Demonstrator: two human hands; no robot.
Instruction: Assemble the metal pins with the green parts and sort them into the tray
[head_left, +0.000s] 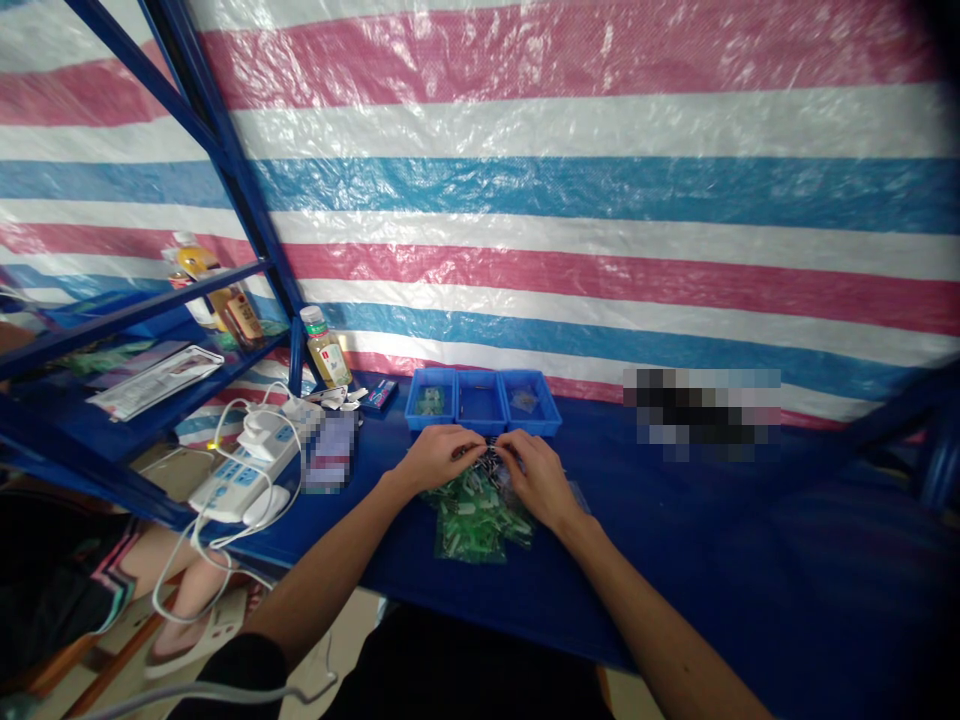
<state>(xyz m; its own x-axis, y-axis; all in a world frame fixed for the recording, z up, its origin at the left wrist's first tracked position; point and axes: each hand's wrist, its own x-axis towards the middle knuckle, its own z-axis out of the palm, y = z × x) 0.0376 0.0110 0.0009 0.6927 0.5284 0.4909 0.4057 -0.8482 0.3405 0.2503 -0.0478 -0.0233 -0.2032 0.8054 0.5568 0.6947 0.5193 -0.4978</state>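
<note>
My left hand (439, 456) and my right hand (536, 478) come together over the table, fingertips nearly meeting in a pinch. What they hold, if anything, is too small and too covered by the fingers to name. Small black-and-white pieces (491, 462) show just below the fingertips. Under and in front of both hands lies a heap of small green-tinted clear plastic packets (472, 525). Just beyond the hands stands a row of blue trays: the left tray (410, 412) holds greenish packets, the middle tray (481, 405) shows its bottom, and the right tray (555, 412) holds some clear pieces.
Left on the blue table (660, 560) are a power strip (225, 485) with tangled white cables, a blurred-out phone-like object (328, 455), a drink bottle (325, 350) and a small blue box (379, 394). A blue metal frame (247, 215) rises there. A seated person's leg (191, 595) shows beyond.
</note>
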